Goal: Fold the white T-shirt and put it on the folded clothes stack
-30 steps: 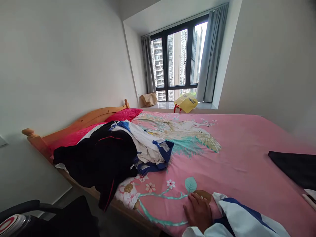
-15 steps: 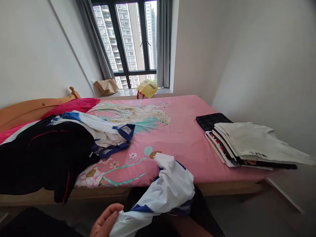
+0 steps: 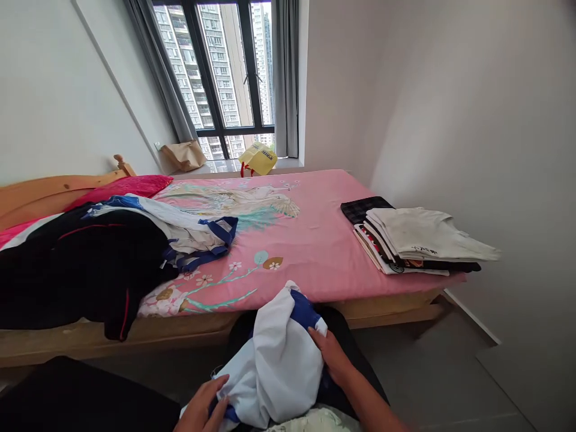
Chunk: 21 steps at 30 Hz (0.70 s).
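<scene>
A white and blue garment lies bunched over my lap, its exact kind hidden by the folds. At its lower left, my left hand pinches the cloth near a blue patch. My right hand grips the garment's right edge beside a blue panel, thumb on top and the other fingers mostly hidden. Pale patterned cloth shows below the garment at the bottom of the view.
The bed has a pink flowered sheet. On its left lie a black garment and a white and blue garment. A stack of folded clothes sits at the right. A paper bag and a yellow bag are by the window.
My right hand, hidden behind the cloth before, now shows on its right edge. The garment has been drawn closer and spread wider. The view has shifted slightly.
</scene>
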Available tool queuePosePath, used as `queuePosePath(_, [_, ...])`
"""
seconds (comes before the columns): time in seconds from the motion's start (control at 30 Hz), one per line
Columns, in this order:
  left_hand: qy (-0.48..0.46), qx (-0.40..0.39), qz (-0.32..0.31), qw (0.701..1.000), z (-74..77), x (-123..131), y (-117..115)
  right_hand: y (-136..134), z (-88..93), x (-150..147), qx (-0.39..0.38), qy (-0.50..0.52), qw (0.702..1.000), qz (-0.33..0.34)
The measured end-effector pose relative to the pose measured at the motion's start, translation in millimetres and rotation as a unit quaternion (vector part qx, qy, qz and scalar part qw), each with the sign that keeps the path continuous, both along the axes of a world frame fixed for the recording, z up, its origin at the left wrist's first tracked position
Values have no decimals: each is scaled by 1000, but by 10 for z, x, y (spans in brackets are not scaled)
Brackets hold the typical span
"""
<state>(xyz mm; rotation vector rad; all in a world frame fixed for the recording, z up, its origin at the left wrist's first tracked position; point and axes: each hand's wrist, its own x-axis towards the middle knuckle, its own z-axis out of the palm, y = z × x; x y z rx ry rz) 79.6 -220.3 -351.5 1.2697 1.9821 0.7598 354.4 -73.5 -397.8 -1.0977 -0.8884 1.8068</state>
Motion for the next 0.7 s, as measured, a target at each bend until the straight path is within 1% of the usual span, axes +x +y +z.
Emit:
queuePosePath(0.03, [-16,27,-4,1000,95,111,22,-81,72,-25,56,-60,997,-3])
queuePosePath(0.1, [-68,59,-8,996,310,344,55,-265,278,-61,172,-143,975,7])
queuePosePath(0.17, [-138,70,-13,988,500,565,67,-469,522,-74,292,-207,933,30])
queuePosePath(0.23, [-195,73,-12,978,609,750,74,-666,729,-77,402,-254,878,57])
queuePosePath(0.3, [-217,72,-10,974,621,892,92,-819,836,-91,505,-271,813,105])
queuePosePath(0.33, [-216,76,-5,973,598,947,106,-872,848,-105,551,-272,778,132])
queuePosePath(0.4, [-214,93,-7,972,515,1027,143,-935,812,-139,624,-272,713,167])
queuePosePath(0.43, [-227,99,-13,969,466,1050,161,-951,784,-153,646,-274,691,174])
queuePosePath(0.47, [-253,102,-12,962,416,1061,177,-961,764,-159,656,-276,680,177])
queuePosePath(0.5, [-289,102,0,952,371,1060,191,-967,760,-155,655,-274,679,184])
queuePosePath(0.53, [-324,96,26,941,333,1048,202,-971,776,-141,642,-265,692,196])
queuePosePath(0.57, [-348,90,61,931,304,1025,210,-975,811,-116,616,-252,717,206])
queuePosePath(0.6, [-352,92,101,926,286,997,216,-980,860,-86,582,-234,750,210])
queuePosePath(0.63, [-335,106,137,926,279,966,221,-987,914,-51,543,-213,785,207])
queuePosePath(0.67, [-298,127,165,932,281,936,224,-999,965,-18,504,-194,818,200])
queuePosePath(0.7, [-245,149,186,940,290,911,227,-1015,1005,13,471,-180,843,189])
